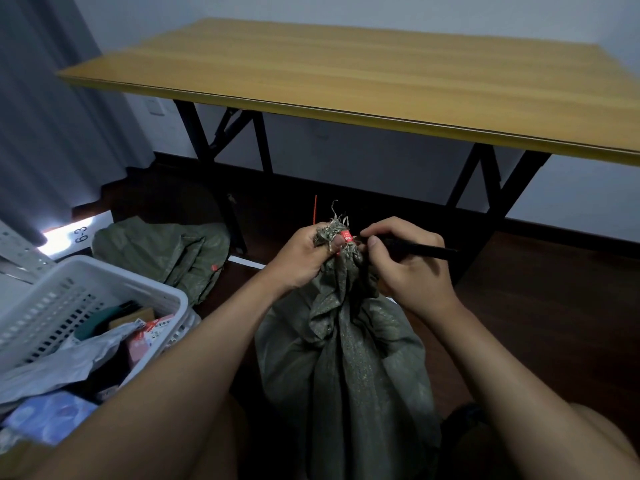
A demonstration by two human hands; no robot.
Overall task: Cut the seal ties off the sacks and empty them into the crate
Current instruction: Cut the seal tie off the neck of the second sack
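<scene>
Green sack [346,358] neck gripped by left hand [304,258], right hand [412,268] holding black cutter [422,249] at red tie [345,236]

parcel sorting room | folding table [346,74] | crate [104,289] holding parcels [52,365]

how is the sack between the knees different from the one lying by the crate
The sack between the knees stands upright and bulging; the sack by the crate lies flat and crumpled on the floor. The upright one's neck is bunched shut with a red seal tie, gripped by the left hand while the right hand works a black tool at it; nobody touches the flat one. Both are dull green woven material.
</scene>
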